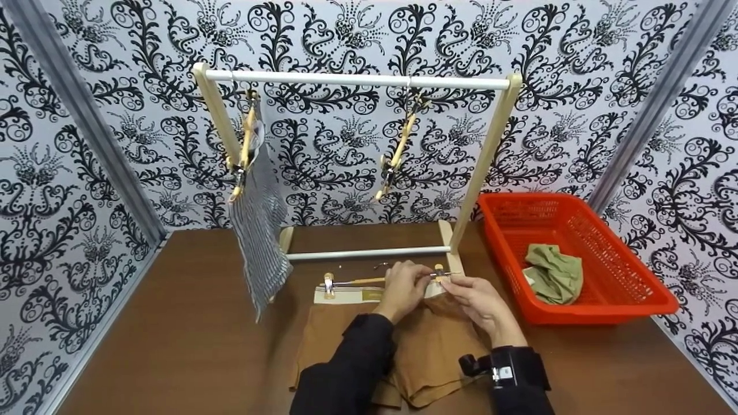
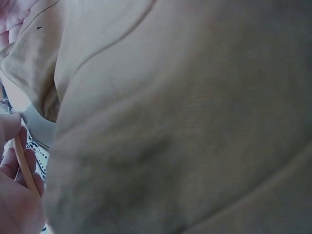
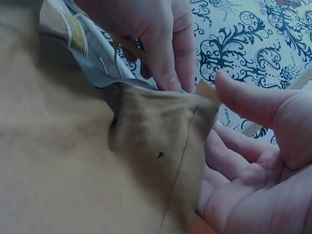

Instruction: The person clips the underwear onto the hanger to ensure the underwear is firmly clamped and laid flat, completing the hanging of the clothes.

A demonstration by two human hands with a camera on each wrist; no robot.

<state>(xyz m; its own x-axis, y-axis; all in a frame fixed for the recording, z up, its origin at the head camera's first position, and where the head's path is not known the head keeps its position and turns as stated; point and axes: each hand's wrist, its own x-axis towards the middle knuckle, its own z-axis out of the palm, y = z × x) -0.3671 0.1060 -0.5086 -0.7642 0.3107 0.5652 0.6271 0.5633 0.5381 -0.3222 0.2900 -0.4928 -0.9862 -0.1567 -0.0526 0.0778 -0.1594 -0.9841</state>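
Brown shorts (image 1: 429, 351) lie on the table (image 1: 173, 323), waistband toward the rack (image 1: 488, 155), with a clip hanger (image 1: 369, 280) along that edge. The left hand (image 1: 405, 288) has its grip closed around the hanger's bar; the right hand (image 1: 475, 300) has its grip pinched on the right clip (image 1: 440, 271) at the waistband corner, thumb against the wooden tab. The left clip (image 1: 329, 286) sits over the band's other end. To do this well, keep the bar steady, smooth the fold near the corner, seat the cloth deep between the clip's jaws, and match both ends so the waistband runs level. Off to the right, the red basket (image 1: 576, 314) holds a crumpled green garment (image 1: 554, 274), bunched in its near left part.
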